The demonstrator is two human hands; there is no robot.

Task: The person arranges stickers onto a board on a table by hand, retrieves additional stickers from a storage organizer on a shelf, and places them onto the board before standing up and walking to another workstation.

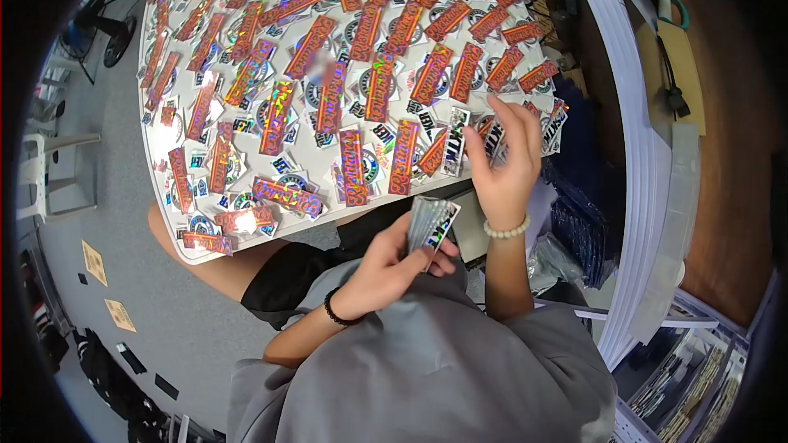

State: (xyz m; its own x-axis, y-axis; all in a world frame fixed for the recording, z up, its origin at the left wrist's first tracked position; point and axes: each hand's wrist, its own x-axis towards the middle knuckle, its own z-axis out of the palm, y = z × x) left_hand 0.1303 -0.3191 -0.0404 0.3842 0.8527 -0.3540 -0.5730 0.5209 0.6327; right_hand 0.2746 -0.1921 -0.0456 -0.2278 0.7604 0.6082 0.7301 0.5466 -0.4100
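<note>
My left hand (390, 267) is wrapped round a stack of stickers (432, 220), long strips with black lettering and a shiny finish, held just off the table's near edge. Over the right part of that edge, my right hand (507, 160) has its thumb and fingers spread apart. Beside its thumb lies a black-and-white lettered sticker (453, 148); whether the thumb touches it I cannot tell. Under and past the fingers, more such stickers (555, 127) are partly hidden. Orange-red strip stickers (403, 157) top many small piles of round and lettered stickers.
The piles cover a white table (185, 244) with a rounded corner. A white chair (53, 176) and a black fan (115, 33) stand to the left. At right are a white frame post (611, 49), plastic-wrapped dark packs (579, 230) and a shelf of filed sheets (689, 385).
</note>
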